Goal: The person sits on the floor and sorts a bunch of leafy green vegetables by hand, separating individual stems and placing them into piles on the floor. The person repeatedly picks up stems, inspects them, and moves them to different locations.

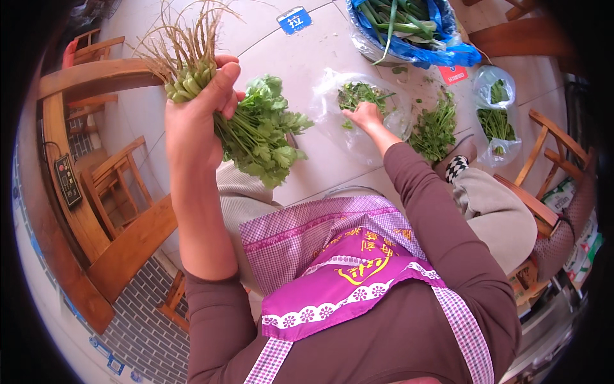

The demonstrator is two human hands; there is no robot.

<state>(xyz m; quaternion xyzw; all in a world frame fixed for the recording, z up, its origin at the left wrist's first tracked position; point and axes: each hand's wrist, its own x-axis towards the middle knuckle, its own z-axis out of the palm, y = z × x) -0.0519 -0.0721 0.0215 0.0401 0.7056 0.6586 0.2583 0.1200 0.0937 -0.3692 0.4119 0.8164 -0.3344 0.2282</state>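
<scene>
My left hand [211, 91] grips a bunch of leafy green herbs [268, 134] by its stems, held up off the floor. Pale, stringy roots [192, 43] stick out past the thumb, and the leaves hang to the right. My right hand [367, 115] reaches down into an open clear plastic bag [331, 98] on the floor. Its fingers are at the cut greens [357, 93] inside; whether they pinch any is hidden. Just right of that bag lies a loose pile of herbs [435, 127].
A blue-lined container [357, 36] of long green leaves stands ahead on the tiles. Farther right lies another clear bag of greens [497, 122]. Wooden chairs [120, 177] and a table with a control panel [67, 180] flank my left; a wooden stool [551, 149] is right.
</scene>
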